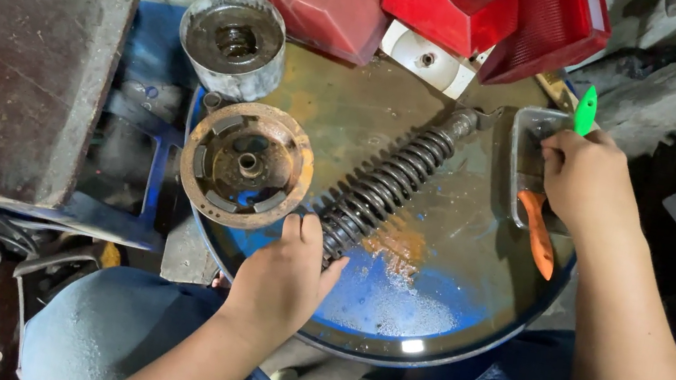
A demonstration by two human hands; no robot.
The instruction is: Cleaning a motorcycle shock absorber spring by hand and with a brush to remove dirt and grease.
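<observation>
Left hand (281, 273): closed on the lower end of 1 black coil spring (388, 184) lying diagonally across the round blue surface (392, 303). Right hand (579, 179): fingers curled into a tray (531, 126) at the right edge, apparently gripping a green-handled brush (586, 110).

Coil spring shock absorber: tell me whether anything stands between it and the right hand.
Nothing visible does. Bare drum top separates the right hand, at the small metal tray, from the shock absorber, whose lower end the left hand grips.
</observation>
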